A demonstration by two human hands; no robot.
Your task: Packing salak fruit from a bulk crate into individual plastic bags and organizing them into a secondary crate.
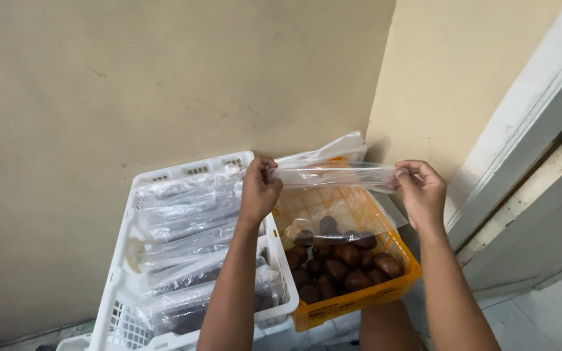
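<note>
Head view: both hands are raised in front of a beige wall (164, 84), stretching a clear plastic bag (333, 174) between them. The left hand (259, 190) has its fingers (269, 170) pinched shut on one end of the bag's rim, and the right hand (422, 190) has its fingers (403, 177) pinched shut on the other end, so the film is pulled taut and nearly level between them. The bag hangs in the air just above an orange basket (359, 300), which holds a heap of dark brown, rounded fruits (343, 257). Just beside that, on the left, stands a white crate (115, 286) stacked with long clear packets (190, 227) of dark contents.

The bag looks very light, thin and limp; it should keep no shape of its own and fold wherever it is not held. The film is likely smooth and slippery, and its two layers may cling together, so a firm pinch close to the rim at opposite ends, as now, seems the best hold. Pulled too hard, it could stretch or tear at the pinch points. Whether the mouth is open yet cannot be told.
</note>
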